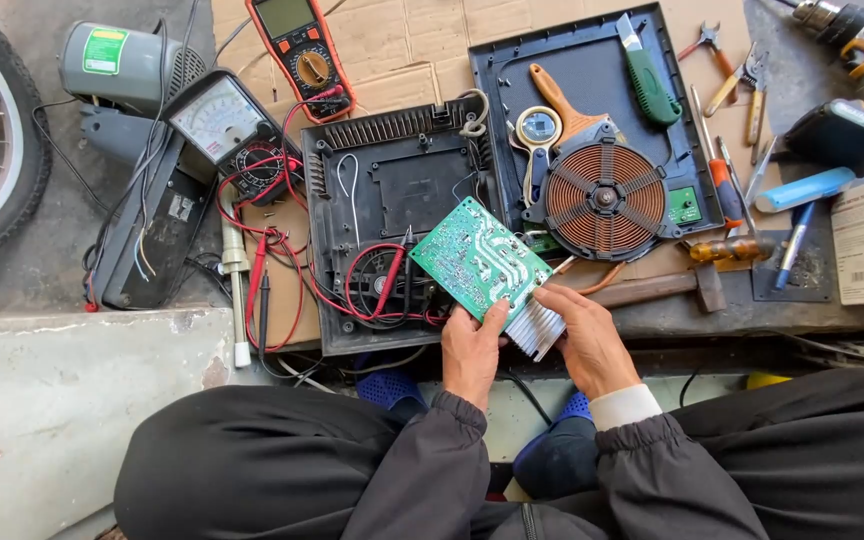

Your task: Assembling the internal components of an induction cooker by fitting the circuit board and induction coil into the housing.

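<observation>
Green circuit board (479,260) with a ribbed metal heat sink (535,326) on its near edge is held tilted above the open black cooker base (392,225). The left hand (470,352) pinches its near edge, grip clenched on it; the right hand (588,340) grasps the heat-sink corner. It seems wise to hold by edges only and mind the red wires (372,285). The copper coil (604,198) lies just right.
</observation>
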